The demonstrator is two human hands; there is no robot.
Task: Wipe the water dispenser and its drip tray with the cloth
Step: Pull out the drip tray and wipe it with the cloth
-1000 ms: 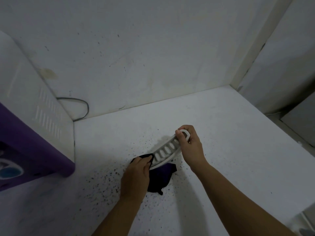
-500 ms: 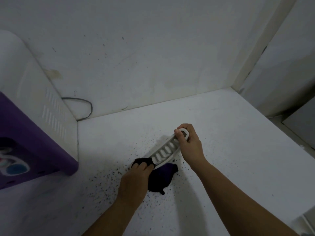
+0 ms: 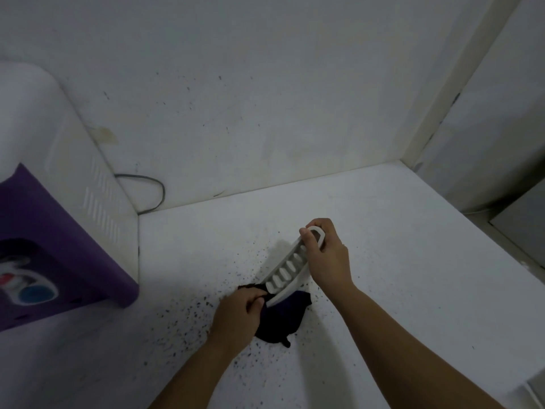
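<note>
Above the speckled desk [image 3: 383, 261], right hand [image 3: 327, 261] grips the slotted drip tray [image 3: 290, 268] at its far end, tilted. Left hand [image 3: 239, 315] fingers pinch the dark cloth [image 3: 283, 320] against the near edge.

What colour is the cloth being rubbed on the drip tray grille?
Dark purple, almost black in the shadow; the cloth shows in the head view, under the white drip tray grille.

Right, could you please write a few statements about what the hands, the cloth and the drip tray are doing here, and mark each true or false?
1. The right hand grips the far end of the white drip tray. True.
2. The left hand is idle on the counter. False: it holds the dark cloth against the tray's near end.
3. The tray sits in the water dispenser. False: it is out, over the speckled counter.
4. A cable runs behind the dispenser. True.
</note>
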